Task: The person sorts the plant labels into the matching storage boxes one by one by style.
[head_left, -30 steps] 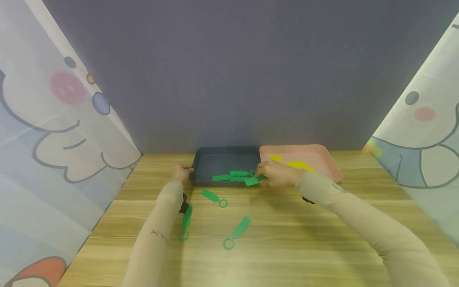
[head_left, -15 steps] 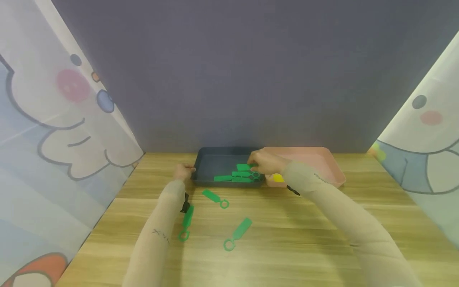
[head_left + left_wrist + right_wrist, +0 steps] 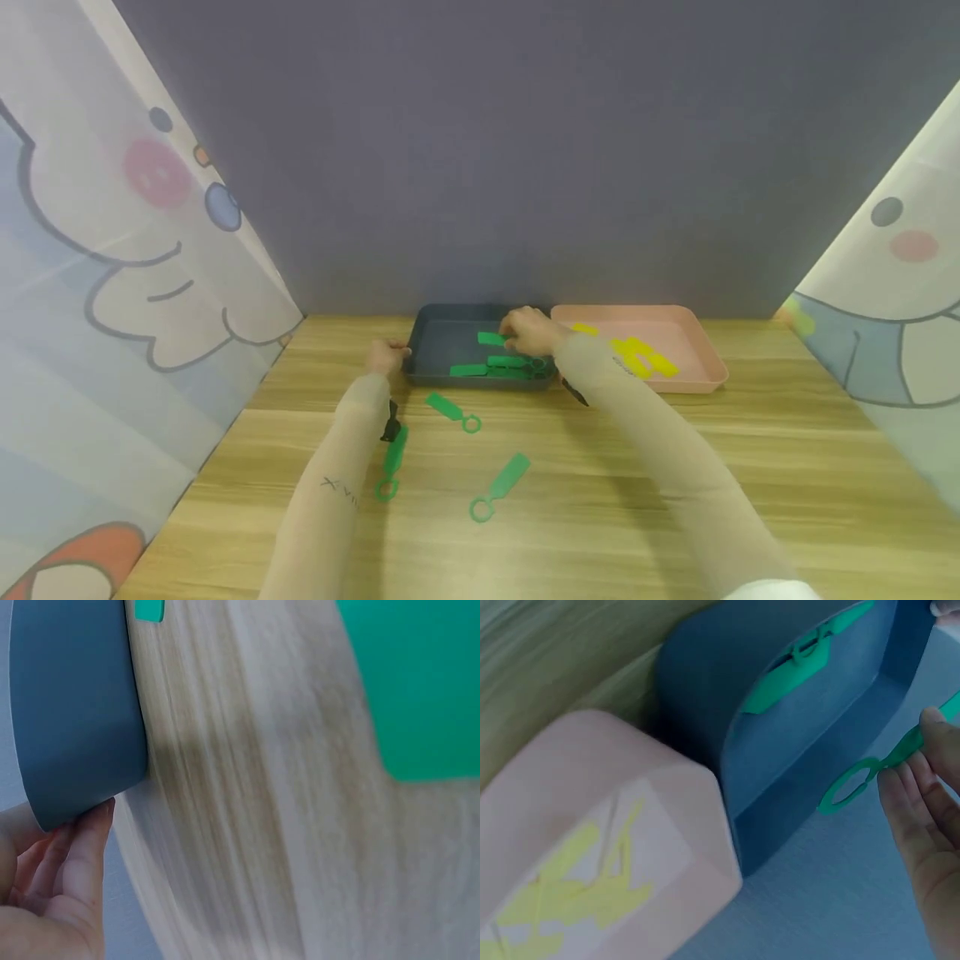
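Note:
My left hand (image 3: pixel 386 357) pinches the left side wall of a dark blue-grey tray (image 3: pixel 447 331); the left wrist view shows the thumb and fingers on either side of that wall. Over the same tray, my right hand (image 3: pixel 531 332) pinches a flat green tag with a ring end (image 3: pixel 907 745) between thumb and fingers. Its flat end points left in the head view, while the ring sticks out behind the fingertips in the right wrist view. Several similar green tags (image 3: pixel 468 370) lie along the tray's near side, partly overlapping.
A pink tray (image 3: pixel 707 377) holding several yellow pieces (image 3: pixel 637 365) stands against the dark tray's right side. On the wooden table lie three more green tags, one near the tray (image 3: pixel 446 407), one by the left forearm (image 3: pixel 396 450), another farther forward (image 3: pixel 510 477). A grey panel (image 3: pixel 480 167) rises behind.
My right hand has carried the green tag from the dark tray's near right corner leftward and farther back over it. The yellow pieces show again. My left hand stays at the tray wall.

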`<action>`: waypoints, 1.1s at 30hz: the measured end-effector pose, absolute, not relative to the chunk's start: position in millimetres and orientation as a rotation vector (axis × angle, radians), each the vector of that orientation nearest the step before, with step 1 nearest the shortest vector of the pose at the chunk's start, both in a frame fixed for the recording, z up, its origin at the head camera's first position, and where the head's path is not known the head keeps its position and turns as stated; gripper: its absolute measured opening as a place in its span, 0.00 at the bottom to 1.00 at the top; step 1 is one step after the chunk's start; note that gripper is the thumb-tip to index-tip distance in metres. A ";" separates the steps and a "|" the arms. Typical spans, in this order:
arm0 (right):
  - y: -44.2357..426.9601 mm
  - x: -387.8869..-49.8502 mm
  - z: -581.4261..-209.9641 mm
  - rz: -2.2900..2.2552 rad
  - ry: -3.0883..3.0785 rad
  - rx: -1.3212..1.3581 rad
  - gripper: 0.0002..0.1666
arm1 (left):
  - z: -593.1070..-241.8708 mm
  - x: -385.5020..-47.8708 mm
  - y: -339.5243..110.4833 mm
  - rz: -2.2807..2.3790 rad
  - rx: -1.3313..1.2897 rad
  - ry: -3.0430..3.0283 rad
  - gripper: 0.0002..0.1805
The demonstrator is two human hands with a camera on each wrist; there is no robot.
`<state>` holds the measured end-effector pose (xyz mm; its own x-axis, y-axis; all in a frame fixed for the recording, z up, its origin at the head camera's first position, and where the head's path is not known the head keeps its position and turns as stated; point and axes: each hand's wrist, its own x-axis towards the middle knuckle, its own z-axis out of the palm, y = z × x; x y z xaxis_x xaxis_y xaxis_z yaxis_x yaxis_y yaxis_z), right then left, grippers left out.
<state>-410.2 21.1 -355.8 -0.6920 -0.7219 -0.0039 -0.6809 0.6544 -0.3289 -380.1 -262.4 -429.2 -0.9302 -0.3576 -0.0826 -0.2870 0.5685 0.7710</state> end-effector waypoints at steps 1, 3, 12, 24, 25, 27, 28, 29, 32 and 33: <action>20.2 -412.0 -358.1 -0.474 2.737 -1.132 0.19 | -429.1 -380.1 -262.0 -1.304 0.557 -2.711 0.16; 19.0 -414.5 -362.1 -0.479 2.743 -1.077 0.19 | -429.0 -379.4 -261.2 -1.306 0.558 -2.707 0.16; 10.2 -429.6 -374.2 -0.468 2.741 -1.013 0.20 | -425.2 -375.6 -259.1 -1.325 0.555 -2.704 0.16; 6.5 -431.8 -387.6 -0.294 2.774 -0.901 0.20 | -434.8 -385.1 -261.9 -1.328 0.560 -2.724 0.15; 6.4 -431.1 -388.4 -0.299 2.768 -0.893 0.19 | -431.7 -382.5 -260.4 -1.339 0.586 -2.736 0.16; 6.5 -429.9 -389.9 -0.308 2.762 -0.880 0.19 | -429.2 -379.0 -259.4 -1.339 0.579 -2.729 0.17; 6.7 -429.8 -390.5 -0.310 2.763 -0.879 0.19 | -427.6 -377.3 -258.7 -1.335 0.578 -2.730 0.17; 7.1 -429.7 -390.8 -0.311 2.765 -0.879 0.18 | -426.2 -375.9 -258.0 -1.335 0.577 -2.731 0.17; 8.9 -430.6 -391.3 -0.292 2.770 -0.882 0.16 | -423.4 -373.1 -255.5 -1.336 0.565 -2.739 0.17; 10.0 -431.1 -391.3 -0.279 2.776 -0.882 0.16 | -422.8 -372.6 -254.5 -1.330 0.558 -2.747 0.17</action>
